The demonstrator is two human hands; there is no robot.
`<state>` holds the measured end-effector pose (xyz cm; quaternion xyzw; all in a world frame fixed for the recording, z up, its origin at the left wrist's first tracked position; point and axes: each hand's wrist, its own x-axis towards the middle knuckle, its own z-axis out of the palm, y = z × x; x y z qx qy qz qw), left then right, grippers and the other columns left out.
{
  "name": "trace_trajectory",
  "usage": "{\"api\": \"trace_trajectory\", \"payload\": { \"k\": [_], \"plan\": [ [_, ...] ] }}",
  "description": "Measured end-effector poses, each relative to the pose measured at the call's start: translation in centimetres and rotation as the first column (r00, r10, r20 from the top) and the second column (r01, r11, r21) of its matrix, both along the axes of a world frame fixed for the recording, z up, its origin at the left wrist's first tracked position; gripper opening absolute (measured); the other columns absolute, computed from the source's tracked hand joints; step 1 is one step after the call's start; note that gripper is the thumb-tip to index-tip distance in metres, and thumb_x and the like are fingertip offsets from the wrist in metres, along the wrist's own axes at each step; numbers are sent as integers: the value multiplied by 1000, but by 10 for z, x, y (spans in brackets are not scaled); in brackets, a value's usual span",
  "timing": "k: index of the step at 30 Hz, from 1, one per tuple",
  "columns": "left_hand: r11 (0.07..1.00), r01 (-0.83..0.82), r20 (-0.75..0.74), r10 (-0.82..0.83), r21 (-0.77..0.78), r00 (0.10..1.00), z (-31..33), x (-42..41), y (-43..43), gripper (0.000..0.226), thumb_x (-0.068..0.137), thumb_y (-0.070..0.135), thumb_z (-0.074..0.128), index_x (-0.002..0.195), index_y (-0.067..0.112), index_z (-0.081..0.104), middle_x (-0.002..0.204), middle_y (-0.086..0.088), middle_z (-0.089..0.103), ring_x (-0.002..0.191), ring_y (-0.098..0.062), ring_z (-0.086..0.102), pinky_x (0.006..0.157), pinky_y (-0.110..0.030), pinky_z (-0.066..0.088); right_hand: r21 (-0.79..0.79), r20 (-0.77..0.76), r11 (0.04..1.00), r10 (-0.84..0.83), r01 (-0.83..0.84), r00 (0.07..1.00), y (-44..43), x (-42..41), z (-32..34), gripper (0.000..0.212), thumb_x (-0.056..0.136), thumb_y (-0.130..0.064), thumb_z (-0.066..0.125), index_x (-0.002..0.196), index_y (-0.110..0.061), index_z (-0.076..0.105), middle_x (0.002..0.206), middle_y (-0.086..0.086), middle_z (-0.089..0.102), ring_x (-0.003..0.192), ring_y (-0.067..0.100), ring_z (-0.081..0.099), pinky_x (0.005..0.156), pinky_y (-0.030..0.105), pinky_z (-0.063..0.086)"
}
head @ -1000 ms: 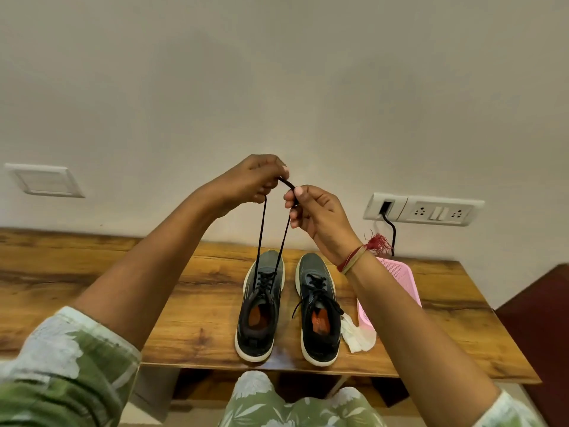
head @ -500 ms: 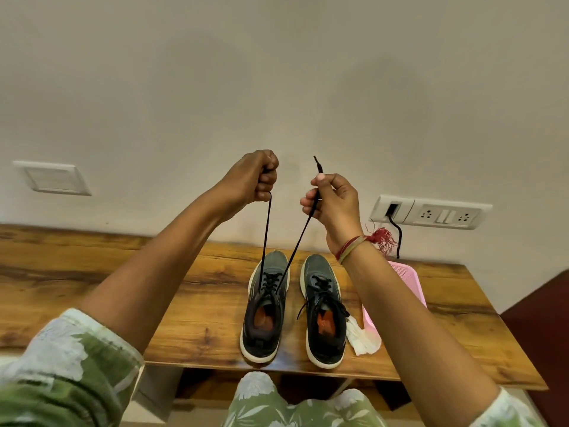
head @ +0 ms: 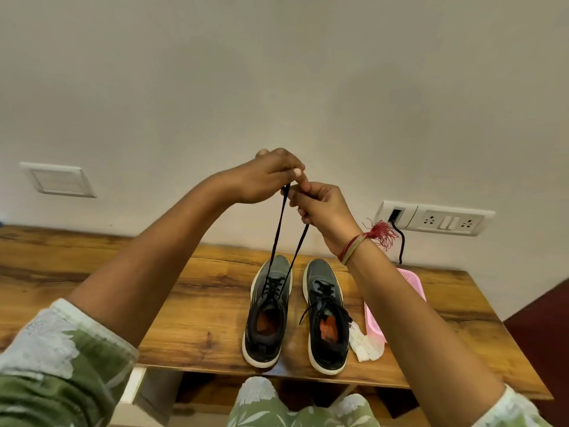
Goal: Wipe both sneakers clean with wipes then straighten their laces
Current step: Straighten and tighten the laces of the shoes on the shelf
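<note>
I have both lace ends (head: 278, 229) of the left-hand sneaker (head: 268, 309) pinched shut, left hand (head: 268, 177) and right hand (head: 323, 208) touching at centre frame. I'd pull evenly, likely without twist. The other sneaker (head: 327, 315) waits beside it; the table (head: 123, 272) offers room lower left.

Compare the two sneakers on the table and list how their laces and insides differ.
The left sneaker has both lace ends pulled up taut, pinched between the left hand and right hand; the right sneaker has its laces slack, one end trailing over its side. The left sneaker's insole looks dull brown-orange; the right sneaker's is brighter orange-red. Both are dark grey with white soles, toes pointing to the wall, standing side by side on the wooden table.
</note>
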<state>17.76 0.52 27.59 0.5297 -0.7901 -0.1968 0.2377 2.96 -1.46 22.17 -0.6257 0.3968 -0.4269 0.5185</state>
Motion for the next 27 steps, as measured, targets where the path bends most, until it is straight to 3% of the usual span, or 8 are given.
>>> {"api": "trace_trajectory", "payload": {
  "k": [4, 7, 9, 15, 20, 22, 25, 27],
  "plan": [
    [998, -10, -34, 12, 55, 999, -2, 4, -10, 33, 103, 22, 38, 102, 27, 70, 135, -1, 47, 134, -22, 32, 112, -37, 26, 83, 118, 990, 100, -110, 988, -1, -3, 1, 16, 94, -6, 52, 87, -11, 66, 77, 5, 56, 54, 7, 37, 49, 20, 28],
    [999, -52, -130, 51, 1, 990, -8, -1, -11, 29, 101, 23, 43, 104, 23, 71, 134, 1, 44, 129, -18, 32, 88, -8, 36, 109, 154, 987, 104, -121, 983, -3, -6, 1, 16, 93, -6, 52, 88, -13, 65, 79, 6, 54, 55, 7, 36, 49, 20, 28],
    [996, -64, -146, 54, -65, 988, -10, -4, -9, 27, 99, 26, 47, 106, 19, 72, 133, 3, 43, 124, -12, 28, 75, 1, 36, 111, 171, 985, 112, -132, 979, -4, -8, 2, 18, 93, -5, 53, 84, -14, 65, 72, 3, 53, 56, 9, 36, 49, 20, 28],
    [990, -108, -250, 82, -93, 965, -16, 2, -13, 20, 94, 33, 57, 111, 31, 68, 130, 7, 45, 127, -14, 37, 93, -24, 40, 73, 135, 969, 223, -234, 965, 0, -8, 1, 19, 90, -2, 54, 83, -10, 69, 78, 6, 60, 56, 8, 35, 50, 20, 27],
    [997, -55, -398, 73, 58, 914, -19, 1, -12, 28, 95, 30, 56, 113, 15, 70, 122, 2, 60, 105, 7, 54, 71, 2, 41, 79, 108, 975, 199, -208, 974, 0, -3, 0, 15, 91, -16, 59, 81, -7, 66, 78, 7, 60, 51, 7, 30, 45, 18, 24],
    [989, -29, -445, 91, 142, 891, -25, 0, -10, 39, 97, 39, 47, 115, 12, 68, 117, 1, 65, 98, 9, 58, 81, -6, 43, 89, 116, 984, 145, -155, 983, -1, -3, -1, 18, 91, -16, 58, 80, -3, 63, 67, 0, 58, 50, 8, 27, 43, 17, 23],
    [949, -34, -419, 171, 314, 892, -46, -1, -7, 61, 97, 59, 17, 104, 23, 66, 103, 1, 70, 96, -8, 66, 93, -30, 46, 101, 143, 987, 114, -129, 983, -4, -4, -2, 20, 93, -14, 55, 90, 3, 64, 63, -1, 51, 49, 6, 32, 44, 18, 24],
    [922, -23, -418, 197, 385, 887, -62, -2, -5, 77, 94, 64, 7, 97, 17, 67, 90, -3, 73, 89, -15, 69, 92, -33, 48, 112, 154, 988, 91, -109, 984, -6, -6, -3, 20, 95, -14, 52, 92, 1, 65, 65, 0, 50, 49, 5, 35, 43, 16, 26]
  ]
}}
